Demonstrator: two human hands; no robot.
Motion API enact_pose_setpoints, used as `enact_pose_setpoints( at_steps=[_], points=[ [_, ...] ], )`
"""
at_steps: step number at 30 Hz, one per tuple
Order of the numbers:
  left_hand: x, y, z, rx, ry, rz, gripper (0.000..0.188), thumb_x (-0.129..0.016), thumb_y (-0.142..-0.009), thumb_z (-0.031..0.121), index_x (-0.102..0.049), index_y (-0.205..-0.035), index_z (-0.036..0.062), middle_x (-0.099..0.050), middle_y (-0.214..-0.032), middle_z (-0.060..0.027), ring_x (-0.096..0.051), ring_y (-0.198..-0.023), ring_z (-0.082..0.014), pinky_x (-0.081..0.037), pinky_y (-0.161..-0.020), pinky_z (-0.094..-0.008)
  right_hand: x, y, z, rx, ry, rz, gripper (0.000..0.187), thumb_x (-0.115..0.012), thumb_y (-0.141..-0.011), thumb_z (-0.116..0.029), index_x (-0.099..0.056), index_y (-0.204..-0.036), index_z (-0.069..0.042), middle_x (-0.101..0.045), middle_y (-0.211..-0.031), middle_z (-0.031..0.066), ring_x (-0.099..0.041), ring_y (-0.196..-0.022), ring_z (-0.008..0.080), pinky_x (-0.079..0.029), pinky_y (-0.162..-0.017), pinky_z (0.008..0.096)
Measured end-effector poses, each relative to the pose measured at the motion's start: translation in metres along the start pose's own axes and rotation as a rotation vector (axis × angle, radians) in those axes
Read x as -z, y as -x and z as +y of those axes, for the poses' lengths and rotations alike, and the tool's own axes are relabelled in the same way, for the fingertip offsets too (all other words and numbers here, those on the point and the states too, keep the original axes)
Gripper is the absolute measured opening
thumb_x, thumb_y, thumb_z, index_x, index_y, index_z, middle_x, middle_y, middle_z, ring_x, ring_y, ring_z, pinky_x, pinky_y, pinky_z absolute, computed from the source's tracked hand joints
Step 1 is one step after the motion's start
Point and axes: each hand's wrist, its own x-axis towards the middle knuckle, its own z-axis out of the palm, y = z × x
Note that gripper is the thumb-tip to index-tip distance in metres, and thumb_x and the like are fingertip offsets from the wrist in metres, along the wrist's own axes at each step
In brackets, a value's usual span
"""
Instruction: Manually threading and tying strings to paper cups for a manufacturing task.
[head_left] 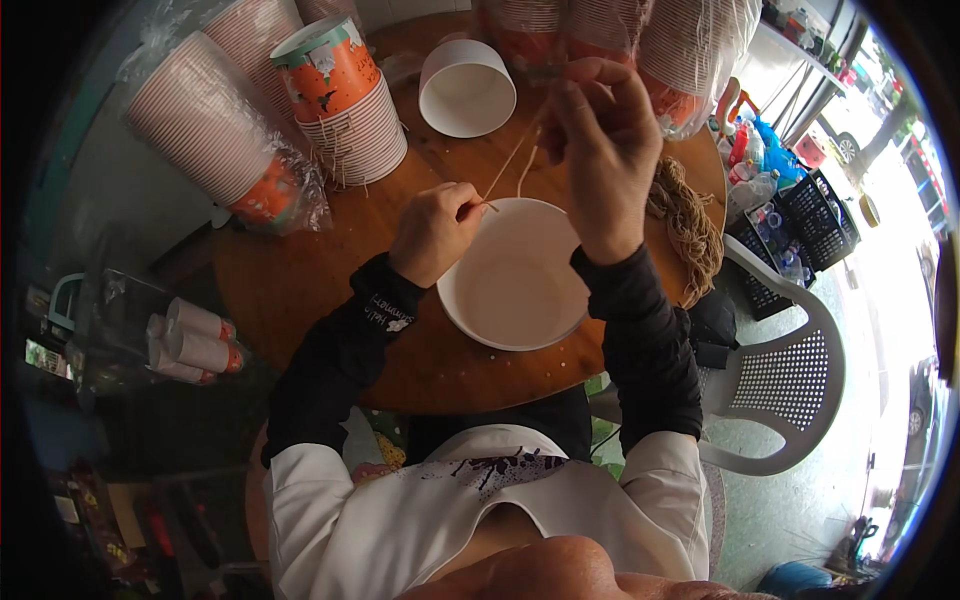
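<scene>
My left hand (437, 232) is closed in a pinch on one end of a thin tan string (527, 172), just over the rim of a white paper tub. Higher and farther right, the fingers of my right hand (605, 150) pinch the same string, which runs slanting between the two hands with a loose strand hanging down. Below them the white paper tub (515, 300) stands with its mouth facing up, and its inside looks bare. To the right of my right wrist lies a hank of tan string (688, 225) on the round wooden table (420, 375).
Another white tub (467, 90) lies tilted at the back. Stacked orange-printed tubs (350, 130) with strings on them stand back left, beside plastic-wrapped stacks (205, 120). More wrapped stacks (690, 50) are back right. A grey plastic chair (785, 385) and black crates (815, 225) are at right.
</scene>
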Motion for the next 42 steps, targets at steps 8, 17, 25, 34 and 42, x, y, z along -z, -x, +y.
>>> enact_pose_setpoints(
  at_steps=[8,17,25,34,42],
  points=[
    [0.037,-0.019,-0.062,-0.024,-0.179,-0.008,0.005,-0.063,-0.086,0.006,-0.064,-0.087,0.0013,-0.066,-0.081,-0.0153,-0.066,-0.077,-0.0327,-0.050,-0.067,-0.0378,0.064,0.007,-0.070,-0.600,0.087,-0.388,0.016,-0.062,-0.094,-0.014,-0.059,-0.106,-0.004,-0.056,-0.069,0.0003,-0.046,-0.049,0.0041,-0.032,-0.042,0.0176],
    [0.044,-0.016,-0.047,-0.037,-0.001,0.329,0.019,-0.059,-0.096,0.011,-0.065,-0.109,-0.0019,-0.071,-0.093,-0.0095,-0.066,-0.086,-0.0162,-0.051,-0.078,-0.0299,0.058,0.066,-0.033,-0.808,-0.612,-0.288,0.015,-0.051,-0.100,-0.016,-0.055,-0.111,-0.005,-0.052,-0.073,0.0016,-0.048,-0.053,0.0081,-0.036,-0.042,0.0201],
    [0.025,0.068,0.056,0.394,0.949,-0.060,0.036,-0.048,-0.103,0.029,-0.064,-0.105,-0.0042,-0.068,-0.088,-0.0067,-0.064,-0.080,-0.0117,-0.051,-0.075,-0.0258,0.041,0.088,0.010,-0.854,-1.045,-0.168,0.015,-0.047,-0.102,-0.014,-0.054,-0.111,-0.005,-0.049,-0.081,0.0015,-0.042,-0.057,0.0077,-0.035,-0.042,0.0197],
    [0.013,0.066,0.064,0.386,0.928,-0.118,0.029,-0.056,-0.100,0.024,-0.060,-0.084,0.0001,-0.063,-0.076,-0.0050,-0.059,-0.065,-0.0131,-0.047,-0.060,-0.0303,0.052,0.106,0.023,-0.833,-1.016,-0.099,0.016,-0.047,-0.101,-0.014,-0.053,-0.112,-0.004,-0.053,-0.084,0.0019,-0.045,-0.060,0.0072,-0.038,-0.046,0.0196],
    [0.023,0.065,0.073,-0.060,0.229,-0.155,0.016,-0.067,-0.089,0.011,-0.057,-0.081,0.0023,-0.058,-0.070,-0.0125,-0.059,-0.062,-0.0296,-0.045,-0.055,-0.0370,0.051,0.144,-0.004,-0.535,0.156,-0.242,0.020,-0.050,-0.100,-0.010,-0.056,-0.115,0.002,-0.064,-0.104,0.0074,-0.060,-0.073,0.0095,-0.050,-0.065,0.0237]
  ],
)
